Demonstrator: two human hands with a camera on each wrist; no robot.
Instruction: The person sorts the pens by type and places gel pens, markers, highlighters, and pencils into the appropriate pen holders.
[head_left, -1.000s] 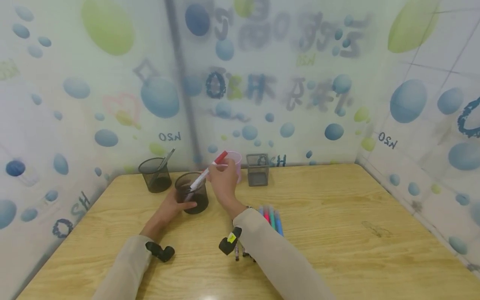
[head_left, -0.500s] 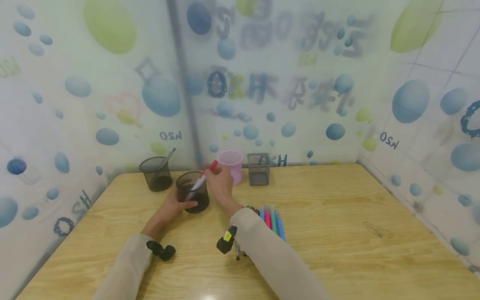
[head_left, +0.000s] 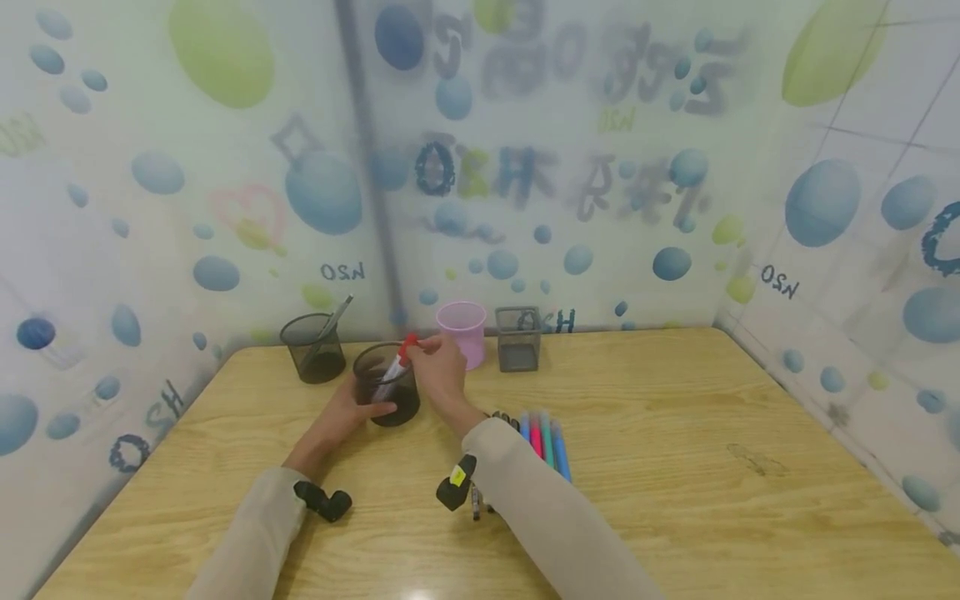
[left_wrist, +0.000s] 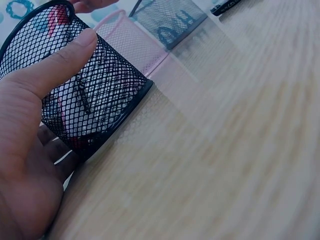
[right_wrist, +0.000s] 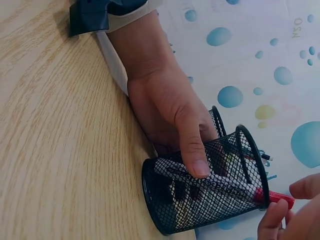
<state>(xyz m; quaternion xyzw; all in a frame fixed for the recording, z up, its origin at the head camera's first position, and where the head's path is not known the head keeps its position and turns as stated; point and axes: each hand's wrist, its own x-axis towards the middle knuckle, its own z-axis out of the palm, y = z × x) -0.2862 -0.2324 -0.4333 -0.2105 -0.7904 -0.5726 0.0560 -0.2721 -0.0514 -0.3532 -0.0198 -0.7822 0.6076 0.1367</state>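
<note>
Main diff. vs 1 sec ago: the marker point(head_left: 393, 369) is now much lower. Then it was slanting high, w/ its red cap point(head_left: 408, 345) well above the rim of the black mesh cup point(head_left: 405, 402); half a sec ago it was already deeper, & now most of the white body is inside and mainly the cap sticks out over the rim. It leans, not upright, w/ the cap toward the pink cup point(head_left: 472, 343).

Grip of the right hand point(head_left: 441, 371): the fingertips are closed on the end of the cap, pinching it; this hand came down together w/ the marker. So the pink cup, mostly covered 1 sec ago, is now much better seen behind the hand. Grip of the left hand point(head_left: 343, 412): curled around the black mesh cup, thumb on its wall; pos. approx. same as before. The cup also stands in the same spot, in the left half of the table point(head_left: 712, 467).

Other things look unmoved. Near the back left corner of the table is a second mesh cup point(head_left: 324, 367) w/ a grey pen point(head_left: 339, 312) leaning in it. By the back edge, just right of the pink cup, is a square holder point(head_left: 518, 357). Coloured pens point(head_left: 548, 442) lie farther from the back edge, beside the right sleeve point(head_left: 525, 492), w/ black pens point(head_left: 504, 418) next to them, partly hidden.
</note>
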